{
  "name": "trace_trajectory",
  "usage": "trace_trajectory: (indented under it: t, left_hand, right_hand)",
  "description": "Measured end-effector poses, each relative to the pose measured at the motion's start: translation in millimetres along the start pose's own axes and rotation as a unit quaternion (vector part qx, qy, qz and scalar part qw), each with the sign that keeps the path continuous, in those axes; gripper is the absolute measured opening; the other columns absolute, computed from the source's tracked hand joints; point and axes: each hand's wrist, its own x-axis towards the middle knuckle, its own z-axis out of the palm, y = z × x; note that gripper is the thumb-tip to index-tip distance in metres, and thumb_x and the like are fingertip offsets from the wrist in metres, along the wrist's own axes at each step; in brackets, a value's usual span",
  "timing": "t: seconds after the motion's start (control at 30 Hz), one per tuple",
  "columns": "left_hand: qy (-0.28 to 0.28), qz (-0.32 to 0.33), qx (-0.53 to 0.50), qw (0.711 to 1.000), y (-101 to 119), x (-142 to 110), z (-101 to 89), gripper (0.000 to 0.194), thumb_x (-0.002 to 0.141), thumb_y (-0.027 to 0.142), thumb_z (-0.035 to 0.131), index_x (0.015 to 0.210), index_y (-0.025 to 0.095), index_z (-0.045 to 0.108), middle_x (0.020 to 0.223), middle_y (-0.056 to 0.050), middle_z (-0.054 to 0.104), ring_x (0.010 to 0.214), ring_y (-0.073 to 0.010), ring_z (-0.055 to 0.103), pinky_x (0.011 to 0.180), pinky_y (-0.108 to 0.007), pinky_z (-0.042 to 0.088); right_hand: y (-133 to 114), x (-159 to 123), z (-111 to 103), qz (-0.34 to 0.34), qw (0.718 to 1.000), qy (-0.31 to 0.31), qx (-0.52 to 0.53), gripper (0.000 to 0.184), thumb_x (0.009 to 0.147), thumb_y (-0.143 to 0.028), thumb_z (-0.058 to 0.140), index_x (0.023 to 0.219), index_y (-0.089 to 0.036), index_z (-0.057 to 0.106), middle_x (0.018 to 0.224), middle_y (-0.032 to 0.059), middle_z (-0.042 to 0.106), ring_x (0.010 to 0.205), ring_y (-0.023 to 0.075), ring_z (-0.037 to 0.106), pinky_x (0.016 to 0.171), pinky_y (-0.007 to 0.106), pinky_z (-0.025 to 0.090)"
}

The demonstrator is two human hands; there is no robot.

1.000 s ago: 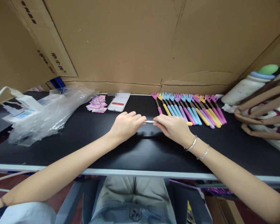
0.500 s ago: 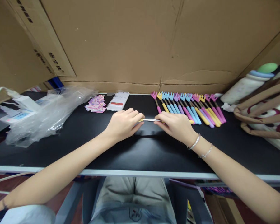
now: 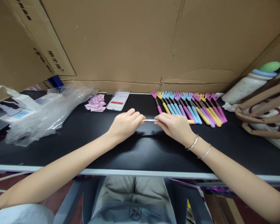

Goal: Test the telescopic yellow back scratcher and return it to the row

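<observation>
My left hand (image 3: 124, 125) and my right hand (image 3: 176, 127) meet over the middle of the black table (image 3: 140, 152). Both are closed on one small back scratcher (image 3: 151, 120): a thin silver rod shows between my fingertips, and a yellow handle end sticks out past my right hand. Behind my right hand lies a row of several back scratchers (image 3: 189, 107) with pink, blue, yellow and purple handles and little hand-shaped heads.
A white phone (image 3: 118, 101) and a pile of small pink cards (image 3: 95, 105) lie at the back. Crumpled clear plastic bags (image 3: 46, 113) and a power strip (image 3: 18, 105) fill the left. A bottle (image 3: 245, 87) and a striped bag (image 3: 266, 115) stand right. Cardboard walls the back.
Between my hands the visible silver rod grew a little longer, as my hands drew slightly apart. The view shifted slightly.
</observation>
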Motion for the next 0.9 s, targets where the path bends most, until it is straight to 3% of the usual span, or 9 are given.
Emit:
trace_trajectory:
  t: [0.2, 0.53, 0.7, 0.9]
  left_hand:
    - [0.007, -0.003, 0.009, 1.000, 1.5, 0.0, 1.6, 0.026, 0.096, 0.031, 0.042, 0.083, 0.018, 0.060, 0.070, -0.001, 0.060, 0.070, -0.0150, 0.050, 0.053, -0.026, 0.029]
    - [-0.036, -0.015, -0.011, 0.999, 1.2, 2.8, -1.7, 0.027, 0.097, 0.031, 0.040, 0.083, 0.018, 0.060, 0.073, -0.003, 0.062, 0.072, -0.0153, 0.052, 0.054, -0.027, 0.031]
    - [-0.024, -0.018, -0.015, 0.999, 1.7, 1.8, -1.2, 0.023, 0.096, 0.030, 0.041, 0.087, 0.020, 0.060, 0.074, -0.001, 0.064, 0.072, -0.0156, 0.054, 0.056, -0.028, 0.032]
    - [-0.023, 0.007, -0.010, 1.000, -3.1, 0.2, -0.6, 0.025, 0.096, 0.034, 0.041, 0.088, 0.021, 0.060, 0.071, 0.000, 0.063, 0.070, -0.0148, 0.055, 0.055, -0.028, 0.030]
  right_hand:
    - [-2.9, 0.1, 0.3, 0.004, 1.000, 0.007, -0.016, 0.033, 0.096, -0.040, 0.039, 0.086, -0.019, 0.062, 0.078, 0.0003, 0.068, 0.062, 0.0100, 0.059, 0.050, 0.026, 0.025]
    - [0.7, 1.3, 0.8, 0.003, 1.000, -0.006, -0.014, 0.036, 0.097, -0.042, 0.037, 0.086, -0.019, 0.062, 0.076, 0.0013, 0.067, 0.060, 0.0103, 0.057, 0.050, 0.025, 0.023]
    - [-0.7, 2.6, 2.3, 0.004, 1.000, -0.015, -0.005, 0.034, 0.097, -0.040, 0.037, 0.086, -0.018, 0.062, 0.077, 0.0010, 0.067, 0.058, 0.0105, 0.057, 0.050, 0.025, 0.024]
    - [-5.1, 2.9, -0.6, 0.001, 1.000, -0.027, 0.003, 0.028, 0.096, -0.037, 0.039, 0.097, -0.022, 0.063, 0.080, -0.0003, 0.070, 0.058, 0.0108, 0.058, 0.050, 0.025, 0.024]
